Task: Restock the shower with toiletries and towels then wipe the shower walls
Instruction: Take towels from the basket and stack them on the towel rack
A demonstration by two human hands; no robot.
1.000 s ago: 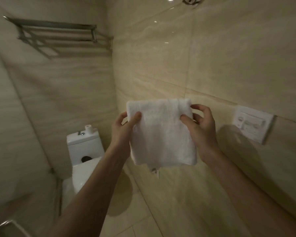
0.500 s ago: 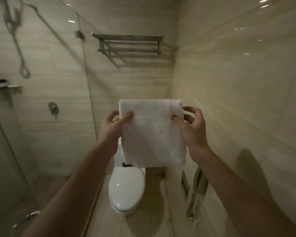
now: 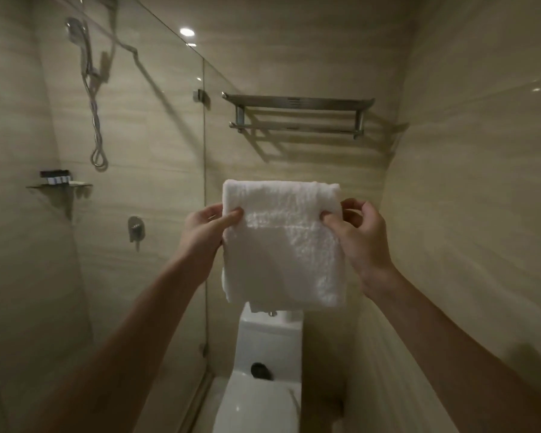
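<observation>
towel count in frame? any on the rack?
1. A folded white towel, pinched near its top by the left hand and right hand, below the wall rack. None shows on the rack; its top is edge-on, so one could hide.

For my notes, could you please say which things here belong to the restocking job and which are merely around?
Job: white towel, pinched by left hand and right hand; towel rack; toiletries on corner shelf.
Bystanders: toilet, shower hose, mixer valve.
</observation>
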